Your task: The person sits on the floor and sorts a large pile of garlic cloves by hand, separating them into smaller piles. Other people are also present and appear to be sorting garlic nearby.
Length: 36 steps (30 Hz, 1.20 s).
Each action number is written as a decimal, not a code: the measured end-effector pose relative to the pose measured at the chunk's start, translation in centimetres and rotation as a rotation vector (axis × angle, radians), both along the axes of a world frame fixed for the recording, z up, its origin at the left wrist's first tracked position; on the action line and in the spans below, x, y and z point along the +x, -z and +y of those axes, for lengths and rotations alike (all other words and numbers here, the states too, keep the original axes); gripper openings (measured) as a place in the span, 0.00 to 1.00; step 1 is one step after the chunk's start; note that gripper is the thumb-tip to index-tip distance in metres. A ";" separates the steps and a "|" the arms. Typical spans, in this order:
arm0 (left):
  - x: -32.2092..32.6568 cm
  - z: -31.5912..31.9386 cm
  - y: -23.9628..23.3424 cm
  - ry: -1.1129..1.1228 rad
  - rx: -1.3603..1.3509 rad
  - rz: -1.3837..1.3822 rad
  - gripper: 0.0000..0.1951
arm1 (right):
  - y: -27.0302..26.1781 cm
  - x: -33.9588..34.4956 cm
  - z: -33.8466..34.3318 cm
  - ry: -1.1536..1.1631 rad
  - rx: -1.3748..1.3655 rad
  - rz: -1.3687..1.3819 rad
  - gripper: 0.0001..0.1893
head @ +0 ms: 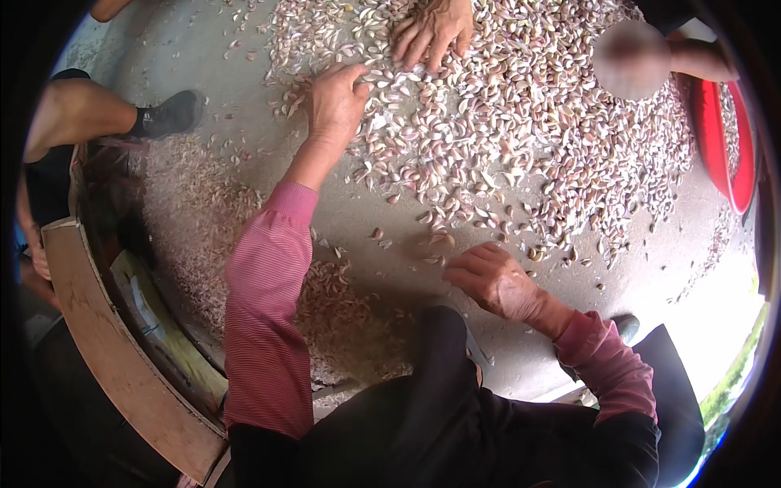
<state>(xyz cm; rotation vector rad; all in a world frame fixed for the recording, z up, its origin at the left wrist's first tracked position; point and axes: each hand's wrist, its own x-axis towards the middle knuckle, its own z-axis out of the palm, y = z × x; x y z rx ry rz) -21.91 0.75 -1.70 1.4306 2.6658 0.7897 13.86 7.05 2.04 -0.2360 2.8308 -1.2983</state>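
Garlic cloves (525, 128) lie in a broad loose spread over the concrete floor (366, 210). At the left edge of this spread is my left hand (337, 97), thumb and forefinger apart, with nothing visible between them. My right hand (497, 279) hovers low by the near edge of the cloves. Its fingers are bent downward, and their undersides are hidden. A few blurred cloves (440, 241) are just beyond its fingertips. Pale, chaffy garlic bits (201, 226) form a separate heap on the left, partly behind my sleeve.
Another person's hand (433, 36) rests on the cloves just beyond my left hand. A red basin (714, 140) holding cloves stands far right, near another person's arm (701, 59). A shod foot (171, 114) reaches in from the left. A wooden board edge (122, 360) curves along the lower left.
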 end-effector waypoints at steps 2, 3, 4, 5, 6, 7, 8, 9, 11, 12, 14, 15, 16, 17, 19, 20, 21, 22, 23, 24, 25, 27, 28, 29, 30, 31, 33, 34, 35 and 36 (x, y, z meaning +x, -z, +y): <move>-0.4 0.3 1.2 0.007 -0.059 0.035 0.14 | -0.1 -0.2 0.1 0.000 0.010 -0.006 0.18; -0.2 0.7 1.3 0.016 -0.089 0.050 0.14 | 0.0 -0.1 0.1 0.003 0.017 -0.014 0.18; 0.1 0.6 1.0 0.016 -0.094 -0.034 0.14 | 0.0 -0.1 0.2 0.004 0.023 -0.021 0.18; 0.2 0.2 1.1 0.006 -0.064 -0.009 0.14 | 0.0 -0.1 0.4 0.005 0.020 -0.022 0.18; 0.2 -0.2 1.0 -0.003 -0.033 0.015 0.14 | 0.0 -0.2 0.5 0.008 0.016 -0.024 0.18; 0.2 -0.7 0.9 -0.012 -0.003 0.040 0.14 | 0.0 -0.2 0.6 0.009 0.012 -0.025 0.18; 0.4 -1.4 0.7 -0.030 -0.028 -0.013 0.18 | 0.1 -0.2 0.6 0.021 0.012 -0.021 0.18; 1.5 -1.7 0.1 0.044 -0.034 0.006 0.19 | 0.4 -0.2 0.6 0.033 0.013 -0.020 0.18; 4.4 -2.7 -1.3 0.183 -0.058 0.050 0.24 | 0.6 -0.2 0.5 0.033 0.011 -0.020 0.18; 5.8 -3.9 -0.9 0.262 -0.192 0.061 0.28 | 0.4 -0.4 0.6 0.027 0.013 -0.020 0.18; 8.7 -6.6 0.3 0.357 -0.357 0.011 0.37 | 0.4 -0.6 0.6 0.022 0.016 -0.025 0.18; 9.4 -7.7 0.1 0.392 -0.400 0.010 0.40 | 0.5 -0.4 0.7 0.021 0.016 -0.035 0.18; 9.5 -8.8 -0.1 0.370 -0.431 0.014 0.40 | 0.6 -0.2 0.8 0.017 0.016 -0.046 0.17; 9.3 -9.8 -0.2 0.348 -0.463 0.018 0.40 | 0.9 0.3 0.9 0.033 0.012 -0.047 0.17; 7.2 -12.2 0.3 0.267 -0.476 0.092 0.39 | 1.5 0.6 1.0 0.045 -0.012 -0.029 0.17; 5.8 -13.1 0.5 0.213 -0.448 0.122 0.36 | 1.3 0.5 1.1 0.068 -0.037 -0.033 0.12; 4.8 -13.7 0.8 0.161 -0.416 0.148 0.34 | 1.3 0.5 1.0 0.065 -0.047 -0.043 0.11; 4.2 -14.1 0.6 0.097 -0.308 -0.014 0.30 | 1.3 0.5 1.0 0.062 -0.058 -0.048 0.11; 3.8 -14.5 0.5 0.031 -0.198 -0.174 0.26 | 1.2 0.5 0.9 0.059 -0.068 -0.053 0.10; 3.7 -14.4 0.5 -0.009 -0.125 -0.032 0.19 | 1.1 0.2 0.7 0.049 -0.060 -0.049 0.09; 3.8 -14.4 0.5 -0.037 -0.124 -0.058 0.17 | 1.0 0.0 0.6 0.023 -0.052 -0.051 0.10; 4.2 -14.0 0.3 -0.090 -0.120 -0.110 0.14 | 0.8 -0.4 0.5 -0.027 -0.033 -0.056 0.14; 5.1 -13.4 0.1 -0.077 -0.049 -0.171 0.12 | 0.9 -0.7 0.5 -0.039 -0.025 -0.055 0.14; 6.0 -12.8 -0.2 -0.035 -0.017 -0.159 0.12 | 0.9 -1.0 0.3 -0.051 -0.016 -0.055 0.13; 6.9 -12.3 -0.5 0.009 0.017 -0.148 0.11 | 0.9 -1.4 0.2 -0.060 -0.005 -0.056 0.13; 7.5 -11.6 -0.7 0.054 0.052 -0.138 0.11 | 0.9 -1.8 0.0 -0.063 0.001 -0.047 0.13; 7.8 -10.0 -1.1 0.047 0.099 -0.196 0.12 | 1.0 -2.5 -0.3 -0.065 0.013 -0.036 0.13; 7.8 -9.1 -1.7 0.028 0.096 -0.244 0.11 | 1.1 -2.8 -0.4 -0.063 0.010 -0.018 0.13; 7.8 -8.3 -1.7 0.010 0.093 -0.293 0.11 | 1.2 -3.1 -0.5 -0.059 0.008 -0.001 0.13; 7.5 -7.5 -1.2 0.047 0.128 -0.230 0.12 | 1.2 -3.5 -0.6 -0.058 0.004 0.022 0.13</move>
